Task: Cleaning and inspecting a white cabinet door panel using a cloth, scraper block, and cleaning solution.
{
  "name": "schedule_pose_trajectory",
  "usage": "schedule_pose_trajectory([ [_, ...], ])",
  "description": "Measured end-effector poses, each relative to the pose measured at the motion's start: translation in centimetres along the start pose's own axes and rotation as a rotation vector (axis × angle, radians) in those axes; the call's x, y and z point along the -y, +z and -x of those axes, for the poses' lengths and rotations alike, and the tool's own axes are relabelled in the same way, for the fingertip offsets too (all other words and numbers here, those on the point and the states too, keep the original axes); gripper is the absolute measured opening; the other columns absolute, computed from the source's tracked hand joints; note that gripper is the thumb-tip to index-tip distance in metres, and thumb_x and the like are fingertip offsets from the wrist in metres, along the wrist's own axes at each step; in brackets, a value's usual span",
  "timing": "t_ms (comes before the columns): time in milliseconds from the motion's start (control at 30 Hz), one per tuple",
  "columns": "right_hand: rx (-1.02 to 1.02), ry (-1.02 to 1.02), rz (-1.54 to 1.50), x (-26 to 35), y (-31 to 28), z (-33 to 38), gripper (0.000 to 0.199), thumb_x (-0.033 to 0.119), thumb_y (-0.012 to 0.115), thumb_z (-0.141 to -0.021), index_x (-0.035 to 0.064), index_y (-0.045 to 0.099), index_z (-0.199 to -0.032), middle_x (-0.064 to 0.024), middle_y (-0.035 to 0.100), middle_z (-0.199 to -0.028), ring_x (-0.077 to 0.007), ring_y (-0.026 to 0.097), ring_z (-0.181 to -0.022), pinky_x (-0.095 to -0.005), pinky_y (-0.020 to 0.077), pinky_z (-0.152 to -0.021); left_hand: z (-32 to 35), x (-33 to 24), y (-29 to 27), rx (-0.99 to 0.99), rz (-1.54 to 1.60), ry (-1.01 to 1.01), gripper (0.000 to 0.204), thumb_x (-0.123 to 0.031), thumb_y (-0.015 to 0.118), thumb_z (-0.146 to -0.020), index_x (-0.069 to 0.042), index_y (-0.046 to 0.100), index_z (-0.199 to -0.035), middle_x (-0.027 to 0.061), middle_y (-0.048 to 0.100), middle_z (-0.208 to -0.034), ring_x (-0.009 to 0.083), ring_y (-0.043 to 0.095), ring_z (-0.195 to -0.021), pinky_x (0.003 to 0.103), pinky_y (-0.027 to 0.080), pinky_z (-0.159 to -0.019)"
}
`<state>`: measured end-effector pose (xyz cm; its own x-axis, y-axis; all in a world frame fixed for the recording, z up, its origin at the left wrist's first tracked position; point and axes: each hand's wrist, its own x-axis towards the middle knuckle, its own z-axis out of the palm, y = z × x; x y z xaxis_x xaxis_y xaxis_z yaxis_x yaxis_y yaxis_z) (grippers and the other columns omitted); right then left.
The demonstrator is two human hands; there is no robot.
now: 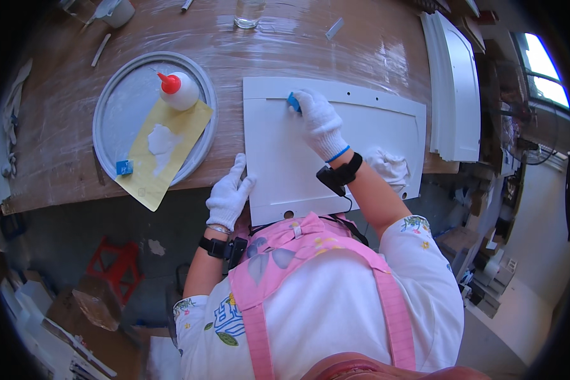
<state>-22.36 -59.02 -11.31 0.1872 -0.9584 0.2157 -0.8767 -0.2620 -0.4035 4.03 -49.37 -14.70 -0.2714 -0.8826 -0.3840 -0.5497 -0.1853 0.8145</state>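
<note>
A white panel (278, 158) with a recessed middle and a raised frame lies in front of me on the table. My right hand (318, 120), in a white knit glove, pinches a small blue block (293, 102) against the panel's upper left, at the inner edge of the frame. The fingers partly hide the block, and its exact kind does not show. Also gloved, my left hand (229, 196) is by the panel's left edge with thumb and fingers apart, holding nothing. A crumpled white cloth (387, 167) rests on the panel's right part.
Left of the panel, a round grey lid (111, 104) carries a red-tipped white bottle (182, 92), a yellow sheet (193, 136) with white paste (163, 140), and another blue block (124, 167). White panels (456, 88) are stacked at right. A glass (247, 14) stands at the back.
</note>
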Motion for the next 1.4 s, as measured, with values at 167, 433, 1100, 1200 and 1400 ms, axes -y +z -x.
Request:
schedule_pose_trajectory([
  [167, -0.014, 0.025, 0.050, 0.9, 0.2, -0.7, 0.036, 0.001, 0.066, -0.079, 0.0034, 0.056, -0.113, -0.0180, 0.063, -0.104, -0.0386, 0.061, -0.097, -0.0441, 0.0505, -0.084, -0.2, -1.4, -0.7, 0.077, 0.022, -0.114, 0.064, -0.042, 0.063, -0.092, -0.017, 0.044, -0.148, 0.0188, 0.069, -0.094, 0.0315, 0.067, -0.080, 0.041, 0.051, -0.078],
  [433, -0.027, 0.076, 0.086, 0.8, 0.1, -0.3, 0.032, 0.001, 0.066, -0.080, 0.0034, 0.057, -0.111, -0.0179, 0.063, -0.103, -0.0380, 0.061, -0.096, -0.0433, 0.0508, -0.083, -0.1, -1.0, -0.6, 0.058, 0.055, -0.088, 0.065, -0.042, 0.062, -0.092, -0.017, 0.044, -0.149, 0.0205, 0.067, -0.117, 0.0358, 0.067, -0.101, 0.041, 0.051, -0.088],
  [1100, -0.028, -0.049, 0.037, 3.3, 1.5, -2.0, 0.032, 0.001, 0.066, -0.080, 0.0038, 0.058, -0.110, -0.0178, 0.064, -0.101, -0.0383, 0.062, -0.092, -0.0449, 0.0510, -0.080, 0.0, 0.3, 0.3, -0.027, 0.084, 0.005, 0.064, -0.033, 0.067, -0.091, -0.013, 0.045, -0.148, 0.0147, 0.069, -0.091, 0.0192, 0.057, -0.068, 0.034, 0.050, -0.074],
  [1200, -0.054, -0.020, 0.044, 1.8, 1.2, -1.3, 0.032, 0.001, 0.065, -0.079, 0.0035, 0.058, -0.111, -0.0175, 0.064, -0.100, -0.0378, 0.061, -0.092, -0.0444, 0.0509, -0.081, -0.1, -0.7, -0.2, 0.019, 0.071, -0.043, 0.065, -0.033, 0.067, -0.091, -0.012, 0.045, -0.148, 0.0147, 0.069, -0.092, 0.0187, 0.057, -0.068, 0.033, 0.050, -0.074],
  [1400, -0.043, -0.087, 0.017, 3.4, 1.3, -2.5, 0.033, 0.000, 0.065, -0.079, 0.0034, 0.057, -0.111, -0.0174, 0.064, -0.101, -0.0383, 0.061, -0.094, -0.0437, 0.0508, -0.082, -0.1, -0.1, 0.2, -0.022, 0.081, 0.021, 0.065, -0.034, 0.067, -0.091, -0.013, 0.045, -0.148, 0.0121, 0.064, -0.079, 0.0187, 0.055, -0.066, 0.035, 0.049, -0.072],
])
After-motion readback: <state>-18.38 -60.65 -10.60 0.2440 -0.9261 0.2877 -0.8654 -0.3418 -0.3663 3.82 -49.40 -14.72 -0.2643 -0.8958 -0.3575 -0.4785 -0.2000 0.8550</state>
